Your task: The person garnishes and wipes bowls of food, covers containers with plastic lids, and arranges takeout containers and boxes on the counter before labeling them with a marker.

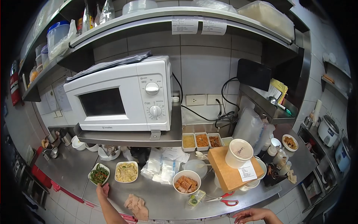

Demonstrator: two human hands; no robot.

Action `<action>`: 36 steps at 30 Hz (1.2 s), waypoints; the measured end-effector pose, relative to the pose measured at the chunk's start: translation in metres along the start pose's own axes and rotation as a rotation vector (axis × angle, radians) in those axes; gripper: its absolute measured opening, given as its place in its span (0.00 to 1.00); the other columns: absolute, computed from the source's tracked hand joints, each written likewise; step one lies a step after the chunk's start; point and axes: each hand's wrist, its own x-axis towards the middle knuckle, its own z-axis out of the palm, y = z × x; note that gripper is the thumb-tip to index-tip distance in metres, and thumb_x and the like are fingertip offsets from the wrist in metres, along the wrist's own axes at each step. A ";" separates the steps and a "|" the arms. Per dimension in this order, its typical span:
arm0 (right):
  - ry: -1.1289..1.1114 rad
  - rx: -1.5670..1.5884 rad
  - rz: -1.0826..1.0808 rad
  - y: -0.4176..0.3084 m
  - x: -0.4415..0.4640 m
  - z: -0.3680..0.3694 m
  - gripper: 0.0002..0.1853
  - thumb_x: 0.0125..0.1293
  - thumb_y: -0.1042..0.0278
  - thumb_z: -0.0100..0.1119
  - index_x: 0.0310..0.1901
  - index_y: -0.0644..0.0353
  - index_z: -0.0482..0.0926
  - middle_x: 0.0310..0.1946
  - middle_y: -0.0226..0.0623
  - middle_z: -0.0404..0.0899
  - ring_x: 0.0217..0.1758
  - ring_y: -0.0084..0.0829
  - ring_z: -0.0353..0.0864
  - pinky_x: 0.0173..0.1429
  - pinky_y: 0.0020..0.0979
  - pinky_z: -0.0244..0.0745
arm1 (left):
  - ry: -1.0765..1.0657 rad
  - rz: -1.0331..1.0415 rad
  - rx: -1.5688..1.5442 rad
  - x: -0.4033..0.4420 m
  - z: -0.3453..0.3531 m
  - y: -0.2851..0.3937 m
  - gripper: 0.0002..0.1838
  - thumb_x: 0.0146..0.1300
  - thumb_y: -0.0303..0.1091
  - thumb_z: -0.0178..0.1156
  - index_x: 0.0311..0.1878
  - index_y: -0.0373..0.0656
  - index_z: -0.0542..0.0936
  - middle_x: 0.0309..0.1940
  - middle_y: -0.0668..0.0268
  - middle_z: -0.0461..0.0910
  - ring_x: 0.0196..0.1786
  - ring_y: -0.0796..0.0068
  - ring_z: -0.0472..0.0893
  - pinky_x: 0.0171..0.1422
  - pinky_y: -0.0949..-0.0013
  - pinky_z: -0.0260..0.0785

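At the near rim of a white bowl of cooked greens [99, 174], my left hand [103, 189] has its fingertips closed on the edge; part of the grip is hidden. Beside that bowl sits a white dish of pale yellow food [126, 172]. My right hand [253, 215] is over the counter's front edge, fingers apart and holding nothing. Red-handled scissors [229, 202] lie just beyond it. A white bowl of sliced browned meat [186, 184] stands mid-counter, with a small clear packet [196, 198] by its near side.
A white microwave [119, 95] sits on a shelf above the counter. Right of centre, a lidded tub [239, 153] rests on a brown box [220, 164]. A crumpled cloth [136, 207] lies near the front edge; plastic bags [160, 168] and sauce bottles [278, 156] stand farther back.
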 end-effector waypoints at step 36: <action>1.275 -0.923 0.120 0.003 -0.036 -0.233 0.11 0.54 0.61 0.59 0.33 0.60 0.80 0.30 0.46 0.80 0.37 0.45 0.80 0.42 0.42 0.75 | -0.721 -0.407 0.599 -0.503 0.108 -0.200 0.15 0.56 0.30 0.49 0.39 0.24 0.73 0.33 0.56 0.75 0.30 0.62 0.80 0.38 0.59 0.81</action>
